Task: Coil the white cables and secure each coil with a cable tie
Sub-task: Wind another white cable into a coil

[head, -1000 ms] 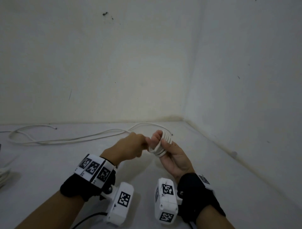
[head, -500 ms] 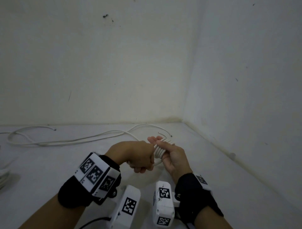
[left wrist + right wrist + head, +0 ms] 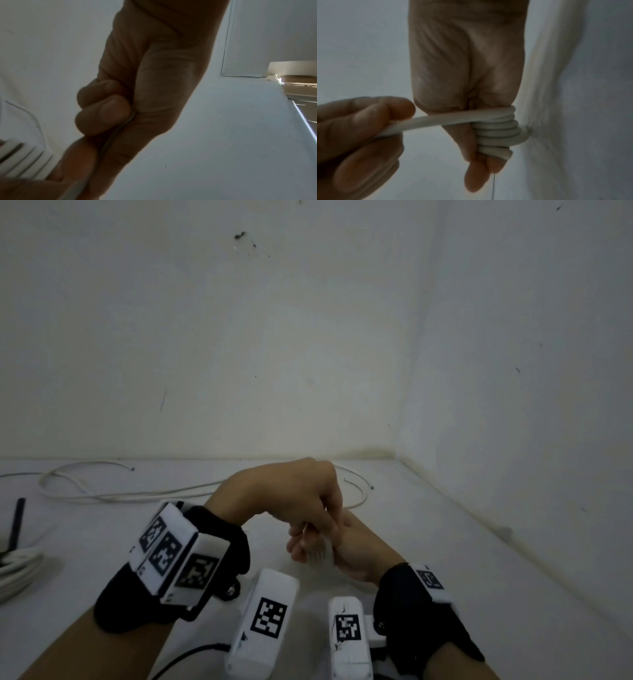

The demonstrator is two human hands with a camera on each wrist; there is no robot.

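Near the table's front, the left hand (image 3: 291, 494) had swung up and over the right hand (image 3: 346, 546), fingers clamped on the round white plastic cable (image 3: 436, 121), laying one more turn onto the coil (image 3: 498, 129) wound round the right hand's fingers (image 3: 477, 174); coiling seemed unfinished, no tie yet.

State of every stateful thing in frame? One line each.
white cable: several turns wound round the right hand's fingers, not tied.
left hand: grips the cable's running part, laying it across the right hand.
right hand: fingers carry the coil.
loose cable: uncoiled, lying on the floor by the wall.
bundle: coiled, at the left edge; tie not discernible.
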